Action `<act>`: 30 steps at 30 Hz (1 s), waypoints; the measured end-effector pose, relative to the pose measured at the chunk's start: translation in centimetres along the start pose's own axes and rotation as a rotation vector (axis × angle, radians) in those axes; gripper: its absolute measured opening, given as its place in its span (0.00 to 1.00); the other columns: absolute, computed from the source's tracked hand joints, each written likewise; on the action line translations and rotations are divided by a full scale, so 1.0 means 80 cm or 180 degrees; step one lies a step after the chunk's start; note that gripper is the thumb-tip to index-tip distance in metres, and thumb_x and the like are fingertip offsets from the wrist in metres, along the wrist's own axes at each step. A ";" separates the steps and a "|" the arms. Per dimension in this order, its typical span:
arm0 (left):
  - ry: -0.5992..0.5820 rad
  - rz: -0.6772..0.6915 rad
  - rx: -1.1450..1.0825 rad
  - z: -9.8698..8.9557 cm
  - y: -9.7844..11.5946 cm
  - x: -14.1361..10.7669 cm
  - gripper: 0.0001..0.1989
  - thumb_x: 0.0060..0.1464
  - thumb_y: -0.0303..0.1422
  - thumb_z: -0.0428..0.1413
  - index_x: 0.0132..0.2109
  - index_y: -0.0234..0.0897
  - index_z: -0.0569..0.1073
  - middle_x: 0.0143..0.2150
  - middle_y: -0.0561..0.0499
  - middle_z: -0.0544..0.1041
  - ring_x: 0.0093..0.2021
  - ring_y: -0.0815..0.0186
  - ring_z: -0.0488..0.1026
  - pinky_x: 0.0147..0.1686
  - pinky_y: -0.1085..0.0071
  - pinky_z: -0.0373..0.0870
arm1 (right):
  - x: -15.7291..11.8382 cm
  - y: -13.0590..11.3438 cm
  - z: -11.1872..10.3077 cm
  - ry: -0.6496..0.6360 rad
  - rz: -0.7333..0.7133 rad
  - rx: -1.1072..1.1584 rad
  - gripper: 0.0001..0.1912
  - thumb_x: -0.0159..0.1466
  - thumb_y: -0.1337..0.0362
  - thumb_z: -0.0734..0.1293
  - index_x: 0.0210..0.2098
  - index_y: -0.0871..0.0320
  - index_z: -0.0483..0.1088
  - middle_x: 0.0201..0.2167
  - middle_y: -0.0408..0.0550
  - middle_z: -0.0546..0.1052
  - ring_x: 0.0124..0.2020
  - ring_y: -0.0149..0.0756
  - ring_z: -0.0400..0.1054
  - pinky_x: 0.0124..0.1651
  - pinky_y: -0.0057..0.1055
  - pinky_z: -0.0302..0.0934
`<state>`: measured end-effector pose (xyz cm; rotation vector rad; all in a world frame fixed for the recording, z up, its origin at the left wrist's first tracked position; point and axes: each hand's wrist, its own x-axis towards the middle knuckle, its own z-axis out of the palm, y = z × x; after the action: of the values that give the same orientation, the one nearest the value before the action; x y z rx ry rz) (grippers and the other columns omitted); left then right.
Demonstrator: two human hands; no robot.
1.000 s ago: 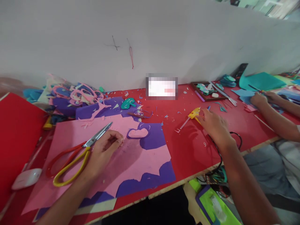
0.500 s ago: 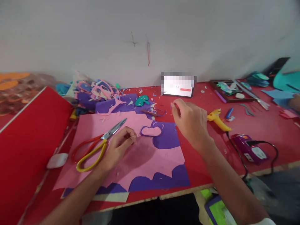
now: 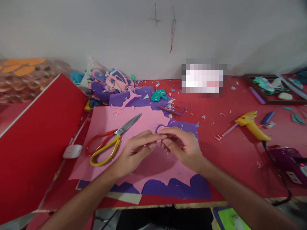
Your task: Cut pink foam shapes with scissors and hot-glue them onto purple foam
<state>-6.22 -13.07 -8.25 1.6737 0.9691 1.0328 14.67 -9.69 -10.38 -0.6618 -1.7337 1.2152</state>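
My left hand (image 3: 139, 151) and my right hand (image 3: 183, 145) meet over a pink foam sheet (image 3: 100, 118). Their fingertips are pinched together, and whatever lies between them is hidden. Just behind the fingers shows the edge of a small purple-bordered cutout (image 3: 161, 127), mostly covered by my right hand. Left of my left hand lie large scissors (image 3: 116, 133) with one red and one yellow handle. Purple foam (image 3: 177, 188) shows beneath the pink sheet's jagged near edge.
A yellow glue gun (image 3: 251, 125) with a cord lies right, near a purple box (image 3: 286, 163). Foam scraps (image 3: 112, 81) and a teal cutout (image 3: 159, 95) are at the back. A red board (image 3: 43, 143) slants up on the left, beside a white case (image 3: 72, 151).
My right hand has come down and left from above the table to meet my left hand. The view has turned, so the table's things appear farther right.
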 end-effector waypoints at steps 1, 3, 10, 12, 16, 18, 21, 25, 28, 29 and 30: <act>-0.0089 -0.0031 -0.0083 0.001 0.001 0.000 0.19 0.67 0.26 0.54 0.61 0.47 0.78 0.41 0.49 0.79 0.39 0.69 0.74 0.42 0.73 0.70 | -0.001 -0.001 0.000 0.0053 -0.0020 -0.0005 0.10 0.73 0.62 0.66 0.52 0.55 0.74 0.35 0.44 0.79 0.30 0.28 0.74 0.33 0.26 0.70; -0.0246 -0.0072 -0.0299 0.002 0.003 0.000 0.22 0.67 0.24 0.54 0.62 0.50 0.76 0.48 0.48 0.82 0.46 0.67 0.77 0.48 0.72 0.72 | -0.002 -0.003 0.000 0.0128 -0.0079 -0.0034 0.09 0.72 0.64 0.67 0.50 0.55 0.75 0.32 0.44 0.79 0.29 0.28 0.74 0.32 0.25 0.70; -0.0612 0.0005 -0.0879 0.006 0.004 -0.002 0.27 0.66 0.21 0.55 0.65 0.53 0.73 0.49 0.50 0.83 0.47 0.68 0.78 0.51 0.72 0.73 | -0.009 -0.018 0.006 0.0330 -0.0117 0.0551 0.10 0.70 0.70 0.69 0.50 0.53 0.76 0.30 0.40 0.79 0.26 0.25 0.74 0.29 0.23 0.71; -0.0686 -0.0007 -0.0935 0.008 0.006 -0.002 0.27 0.66 0.22 0.54 0.66 0.51 0.72 0.44 0.50 0.82 0.45 0.68 0.78 0.49 0.72 0.73 | -0.010 -0.022 0.009 0.0299 -0.0085 0.0901 0.12 0.70 0.70 0.69 0.51 0.52 0.75 0.31 0.40 0.79 0.25 0.25 0.74 0.28 0.23 0.72; -0.0769 -0.0017 -0.0999 0.012 0.011 -0.003 0.27 0.67 0.22 0.53 0.68 0.49 0.69 0.42 0.49 0.80 0.44 0.68 0.76 0.49 0.70 0.73 | -0.010 -0.029 0.010 0.0190 -0.0084 0.1207 0.13 0.71 0.71 0.68 0.53 0.53 0.74 0.31 0.41 0.79 0.26 0.26 0.74 0.29 0.24 0.73; -0.0854 0.0022 -0.0996 0.014 0.011 -0.003 0.28 0.67 0.21 0.53 0.69 0.49 0.68 0.41 0.49 0.79 0.44 0.68 0.76 0.49 0.71 0.74 | -0.010 -0.032 0.009 0.0165 -0.0114 0.1264 0.13 0.71 0.71 0.67 0.53 0.54 0.74 0.31 0.41 0.79 0.27 0.26 0.75 0.30 0.24 0.73; -0.0918 0.0163 -0.1006 0.014 0.008 -0.004 0.30 0.67 0.21 0.52 0.70 0.51 0.66 0.42 0.49 0.79 0.44 0.68 0.76 0.47 0.72 0.74 | -0.012 -0.036 0.008 0.0143 -0.0129 0.1303 0.13 0.71 0.72 0.67 0.53 0.54 0.74 0.31 0.42 0.78 0.28 0.27 0.76 0.30 0.25 0.74; -0.1123 0.0159 -0.0937 0.011 0.003 -0.005 0.30 0.67 0.21 0.52 0.71 0.50 0.65 0.44 0.47 0.79 0.43 0.68 0.76 0.46 0.71 0.75 | -0.015 -0.040 0.007 0.0157 -0.0145 0.1222 0.14 0.71 0.73 0.66 0.54 0.56 0.74 0.32 0.43 0.78 0.28 0.28 0.76 0.30 0.25 0.74; -0.1230 0.0078 -0.0898 0.009 0.004 -0.005 0.28 0.66 0.20 0.52 0.69 0.45 0.68 0.44 0.46 0.80 0.43 0.67 0.77 0.46 0.71 0.76 | -0.016 -0.041 0.007 0.0238 -0.0223 0.1170 0.16 0.70 0.74 0.66 0.54 0.56 0.74 0.32 0.43 0.77 0.28 0.27 0.76 0.29 0.23 0.74; -0.1232 0.0063 -0.0893 0.009 0.005 -0.004 0.28 0.66 0.20 0.52 0.69 0.44 0.69 0.44 0.46 0.80 0.43 0.67 0.77 0.46 0.71 0.76 | -0.017 -0.042 0.007 0.0251 -0.0233 0.1154 0.16 0.70 0.75 0.66 0.54 0.56 0.74 0.32 0.43 0.77 0.28 0.27 0.76 0.29 0.23 0.74; -0.1236 0.0047 -0.0886 0.008 0.006 -0.004 0.27 0.66 0.20 0.52 0.68 0.43 0.70 0.45 0.46 0.80 0.44 0.66 0.77 0.47 0.71 0.76 | -0.017 -0.042 0.007 0.0260 -0.0231 0.1137 0.16 0.69 0.75 0.66 0.54 0.55 0.75 0.33 0.43 0.77 0.28 0.28 0.77 0.29 0.23 0.74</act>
<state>-5.63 -13.67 -8.00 1.5706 0.5341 0.7712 14.99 -12.32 -7.84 -0.4249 -1.4127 1.3821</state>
